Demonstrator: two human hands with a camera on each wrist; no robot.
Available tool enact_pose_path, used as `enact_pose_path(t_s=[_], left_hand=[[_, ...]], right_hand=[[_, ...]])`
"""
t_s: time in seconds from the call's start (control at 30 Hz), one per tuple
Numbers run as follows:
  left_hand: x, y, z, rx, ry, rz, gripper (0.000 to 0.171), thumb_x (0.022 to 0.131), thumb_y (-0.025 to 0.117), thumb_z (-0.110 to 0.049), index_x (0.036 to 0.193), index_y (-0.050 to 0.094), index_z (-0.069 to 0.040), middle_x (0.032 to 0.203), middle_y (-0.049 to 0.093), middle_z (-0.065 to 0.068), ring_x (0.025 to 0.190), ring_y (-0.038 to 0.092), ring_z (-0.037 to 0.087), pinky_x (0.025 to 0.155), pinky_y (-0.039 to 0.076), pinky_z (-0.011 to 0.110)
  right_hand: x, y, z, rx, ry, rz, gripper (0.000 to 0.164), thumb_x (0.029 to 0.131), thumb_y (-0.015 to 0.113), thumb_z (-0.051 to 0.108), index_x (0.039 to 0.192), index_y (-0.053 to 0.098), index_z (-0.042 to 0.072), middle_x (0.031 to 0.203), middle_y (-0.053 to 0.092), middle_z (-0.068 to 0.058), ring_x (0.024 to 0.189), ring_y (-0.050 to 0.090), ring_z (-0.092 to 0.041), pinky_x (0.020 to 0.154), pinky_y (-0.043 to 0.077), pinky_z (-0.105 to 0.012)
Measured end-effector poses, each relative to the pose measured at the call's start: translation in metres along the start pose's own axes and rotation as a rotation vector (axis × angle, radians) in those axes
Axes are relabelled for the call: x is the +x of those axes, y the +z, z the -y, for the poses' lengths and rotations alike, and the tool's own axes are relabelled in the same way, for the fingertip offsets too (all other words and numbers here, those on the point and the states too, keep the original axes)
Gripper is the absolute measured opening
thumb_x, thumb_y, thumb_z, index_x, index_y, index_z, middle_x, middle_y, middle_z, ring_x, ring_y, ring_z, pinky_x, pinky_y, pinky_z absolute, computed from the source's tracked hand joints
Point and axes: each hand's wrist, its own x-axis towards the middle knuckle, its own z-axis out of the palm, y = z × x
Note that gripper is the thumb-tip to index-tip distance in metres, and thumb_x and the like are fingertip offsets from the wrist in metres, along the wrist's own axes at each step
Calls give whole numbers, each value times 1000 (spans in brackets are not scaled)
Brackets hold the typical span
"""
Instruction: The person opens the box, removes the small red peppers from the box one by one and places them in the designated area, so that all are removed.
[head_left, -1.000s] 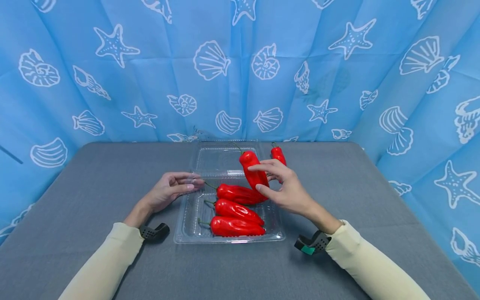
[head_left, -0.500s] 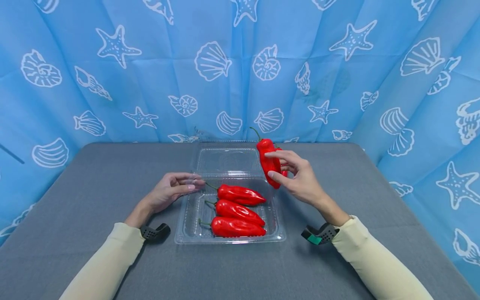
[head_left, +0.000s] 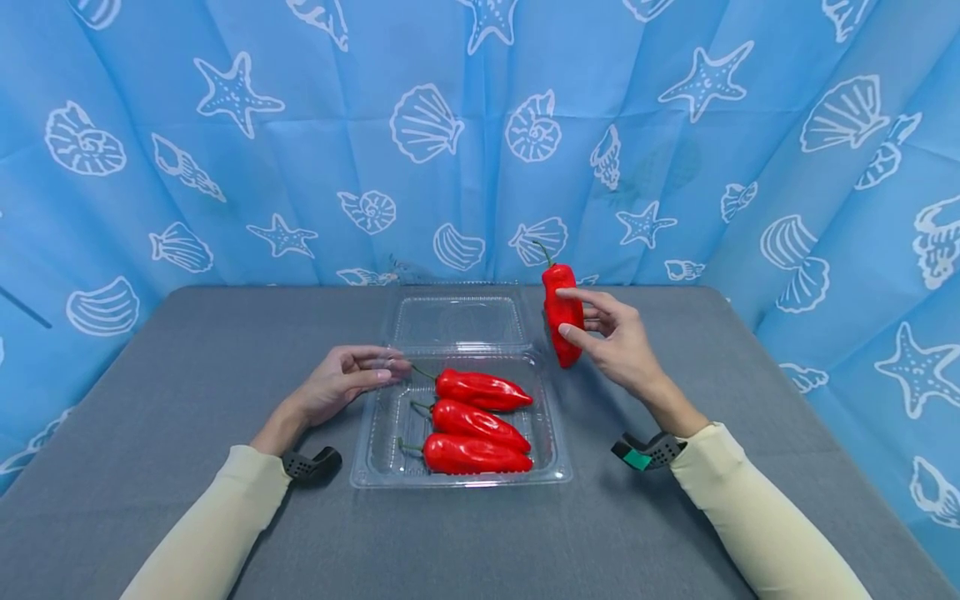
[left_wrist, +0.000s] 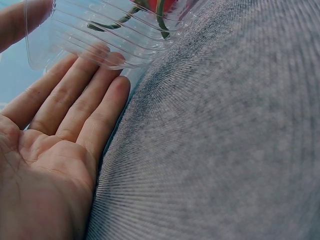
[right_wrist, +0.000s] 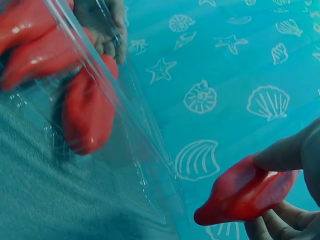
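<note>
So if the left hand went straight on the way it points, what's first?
Likely the clear plastic clamshell's ribbed side wall: the left hand has its fingertips right at it, exact contact unclear. Pepper stems lie behind that plastic.

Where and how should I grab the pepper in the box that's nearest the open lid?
Probably from above, pinching the rear pepper across its thicker left half: it lies on its side, broad at the left, tapering right. The box has walls around it, and the middle pepper lies close in front, so side approaches look cramped.
</note>
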Motion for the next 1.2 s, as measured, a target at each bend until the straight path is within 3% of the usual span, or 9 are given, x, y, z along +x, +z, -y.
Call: enact_pose_path(t_s=[0.4, 0.83, 1.2], left_hand=[[1, -1, 0, 5, 0, -6, 47, 96, 61, 0, 139, 47, 16, 124, 71, 11, 119, 65, 17, 103, 50, 29], [-1, 0, 2, -9, 13, 16, 48, 96, 61, -1, 138, 47, 17, 125, 71, 11, 120, 64, 18, 103, 50, 30], [-1, 0, 2, 5, 20, 15, 49, 96, 61, -2, 139, 45, 18, 124, 71, 9, 119, 65, 17, 103, 50, 29]], right_hand=[[6, -14, -14, 26, 52, -46, 52, 91, 72, 1, 140, 58, 4, 138, 53, -20, 110, 60, -40, 82, 54, -13], [5, -26, -26, 26, 159, -119, 51, 94, 69, 5, 144, 56, 6, 138, 54, -22, 110, 57, -36, 78, 53, -12], [2, -28, -62, -48, 298, -65, 51, 97, 65, 6, 146, 53, 5, 138, 50, -27, 106, 56, -36, 73, 51, -10]])
